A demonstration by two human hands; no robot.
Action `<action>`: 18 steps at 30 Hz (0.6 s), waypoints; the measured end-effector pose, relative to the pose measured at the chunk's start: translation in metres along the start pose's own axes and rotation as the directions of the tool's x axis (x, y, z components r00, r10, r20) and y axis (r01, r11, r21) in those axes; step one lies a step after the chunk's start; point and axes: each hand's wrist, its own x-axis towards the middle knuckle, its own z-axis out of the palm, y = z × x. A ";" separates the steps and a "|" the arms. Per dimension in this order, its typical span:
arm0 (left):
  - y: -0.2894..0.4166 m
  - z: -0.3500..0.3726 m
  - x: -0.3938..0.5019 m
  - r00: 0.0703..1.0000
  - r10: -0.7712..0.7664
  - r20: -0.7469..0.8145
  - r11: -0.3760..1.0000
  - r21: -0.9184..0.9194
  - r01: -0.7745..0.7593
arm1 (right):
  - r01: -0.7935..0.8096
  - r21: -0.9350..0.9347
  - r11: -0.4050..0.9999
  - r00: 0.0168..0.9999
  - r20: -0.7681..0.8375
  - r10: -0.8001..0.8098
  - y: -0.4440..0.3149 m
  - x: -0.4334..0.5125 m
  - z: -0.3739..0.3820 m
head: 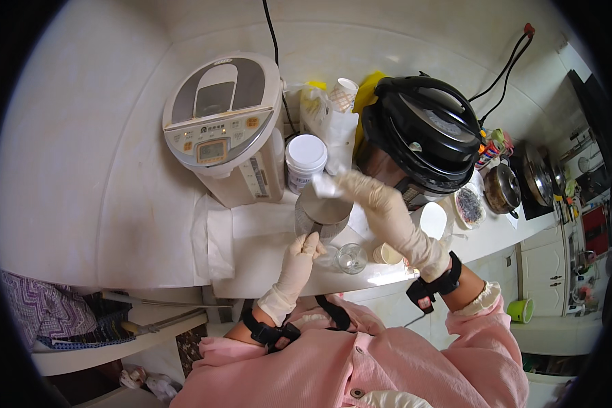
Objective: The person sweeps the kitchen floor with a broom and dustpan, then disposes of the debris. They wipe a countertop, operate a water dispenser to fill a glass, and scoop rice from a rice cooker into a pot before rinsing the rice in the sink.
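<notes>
My left hand, in a pale glove, grips the handle of a grey, cup-like metal vessel above the counter. My right hand, gloved too, reaches over from the right with a small white item at its fingertips. That item is blurred, so I cannot tell if it is paper or cloth; it is at the vessel's far rim. Just right of my left hand stands a clear drinking glass. A paper cup sits under my right forearm. A white lidded tub stands behind the vessel.
An electric hot water dispenser stands at the back left, and a black electric pressure cooker at the back right. Paper cups in a plastic sleeve are between them. A folded white cloth or paper hangs near the counter's front edge.
</notes>
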 end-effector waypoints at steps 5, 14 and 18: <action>0.003 0.000 0.001 1.000 0.003 0.009 1.000 -0.007 -0.003 | 0.018 -0.278 0.960 1.000 0.008 -0.017 0.017 0.020 0.017; -0.002 -0.003 0.002 0.999 0.003 0.038 1.000 0.012 -0.003 | -0.131 0.086 0.988 0.937 0.337 0.095 0.017 0.018 0.013; -0.003 -0.004 0.002 0.999 0.009 0.035 0.999 0.031 -0.010 | 0.109 -0.176 0.978 0.938 0.344 -0.043 0.025 0.025 0.025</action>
